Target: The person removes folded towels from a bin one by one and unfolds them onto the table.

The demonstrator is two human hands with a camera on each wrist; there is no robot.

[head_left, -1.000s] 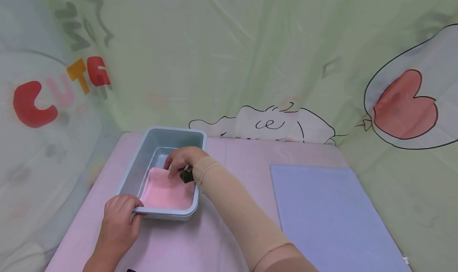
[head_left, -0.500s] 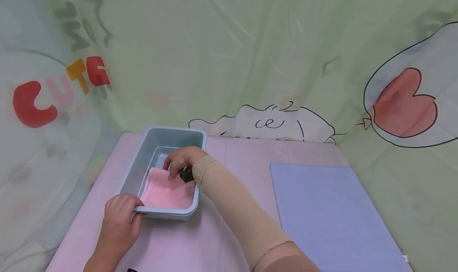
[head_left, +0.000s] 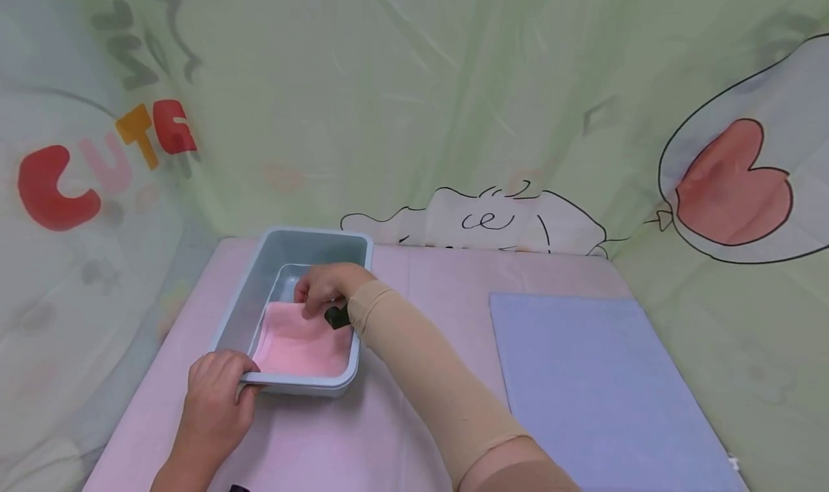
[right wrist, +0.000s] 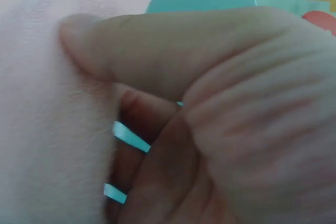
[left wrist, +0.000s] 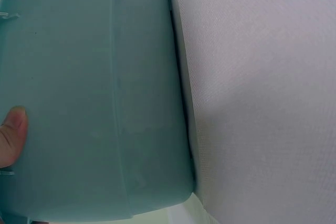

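A folded pink cloth (head_left: 298, 344) lies in the near part of a light blue plastic bin (head_left: 236, 308). My right hand (head_left: 327, 287) reaches into the bin from the right and pinches the cloth's far edge. In the right wrist view the thumb (right wrist: 131, 45) presses on the cloth (right wrist: 52, 129), while the other fingers curl behind its edge. My left hand (head_left: 216, 398) grips the rim at the bin's near left corner. The left wrist view has its thumb (left wrist: 13, 135) against the bin's outer wall (left wrist: 68, 98).
The bin stands on the left of a table with a pale pink cover (head_left: 440, 290). A flat blue cloth (head_left: 596, 384) lies on the right. Printed curtains (head_left: 414, 103) enclose the table's back and sides. A small dark object (head_left: 238, 488) shows at the bottom edge.
My right hand's fingers have drawn together on the pink cloth's far edge, and the cloth's far left corner has shifted slightly. My left hand stays on the rim.
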